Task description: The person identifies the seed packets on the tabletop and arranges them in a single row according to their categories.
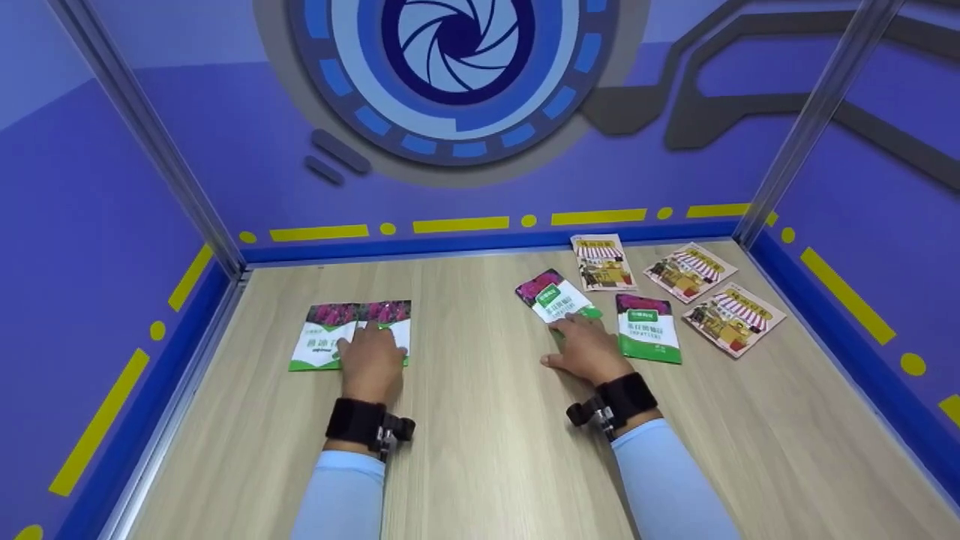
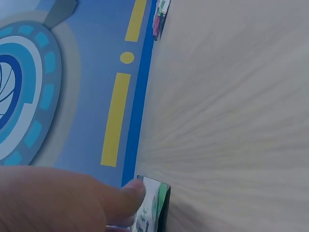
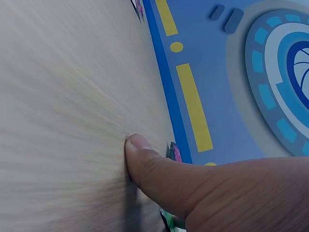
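Note:
Two seed packets with pink flowers and green bottoms lie side by side at the left: a left packet [image 1: 313, 346] and a right packet [image 1: 390, 311]. My left hand [image 1: 373, 364] rests over their adjoining parts, its thumb at the right packet's lower right side. In the left wrist view, the thumb touches a packet [image 2: 148, 205]. My right hand [image 1: 591, 349] touches the green lower end of a tilted flower seed packet [image 1: 556, 300], its thumb held out to the side over the table. A similar packet [image 1: 649, 330] lies just right of that hand.
Three pale packets with striped awning pictures lie at the back right: one near the wall [image 1: 604, 262], one beyond it [image 1: 690, 271] and one nearer [image 1: 735, 320]. Blue panels [image 1: 480, 202] enclose the wooden table [image 1: 480, 420] at the back and sides.

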Tool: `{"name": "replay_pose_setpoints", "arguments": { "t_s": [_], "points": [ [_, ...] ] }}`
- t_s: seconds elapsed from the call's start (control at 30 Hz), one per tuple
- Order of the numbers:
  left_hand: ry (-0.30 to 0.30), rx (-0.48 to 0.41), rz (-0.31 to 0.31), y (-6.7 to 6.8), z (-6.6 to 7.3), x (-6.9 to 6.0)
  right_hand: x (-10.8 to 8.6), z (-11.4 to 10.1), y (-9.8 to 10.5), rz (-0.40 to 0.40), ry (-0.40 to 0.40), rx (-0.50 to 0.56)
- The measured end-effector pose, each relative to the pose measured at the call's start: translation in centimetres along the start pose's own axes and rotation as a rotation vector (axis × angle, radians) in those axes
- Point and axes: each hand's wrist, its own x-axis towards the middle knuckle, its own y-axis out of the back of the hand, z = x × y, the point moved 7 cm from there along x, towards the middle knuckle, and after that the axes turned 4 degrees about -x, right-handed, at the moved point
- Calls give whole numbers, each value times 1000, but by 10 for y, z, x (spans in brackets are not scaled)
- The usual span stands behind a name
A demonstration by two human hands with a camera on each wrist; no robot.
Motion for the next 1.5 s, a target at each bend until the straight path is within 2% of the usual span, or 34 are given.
{"name": "replay_pose_setpoints", "arguments": {
  "t_s": [0.2, 0.63, 0.8, 0.87, 1.07, 1.27, 1.33, 1.5],
  "points": [
    [21, -19, -26, -2, -6, 2, 0, -1, 0, -3, -2, 5],
    [-2, -29, 3, 0, -8, 1, 0, -2, 1, -5, 7, -5],
    [-14, -161, -25, -3, 1, 5, 0, -2, 2, 5, 15, -6],
    [-20, -189, -37, -6, 5, 5, 0, -2, 1, 7, 16, -2],
    [-40, -141, -9, -8, 11, 4, 1, 0, 0, 10, 11, 14],
    [-10, -171, -7, -7, 17, 1, 2, 1, -3, -5, 17, -10],
    [-7, -182, -9, -8, 23, 0, 1, 0, -3, 3, 30, -27],
    [-95, -173, 0, -16, 55, -7, -2, -12, -3, 35, 100, -3]
  ]
}}
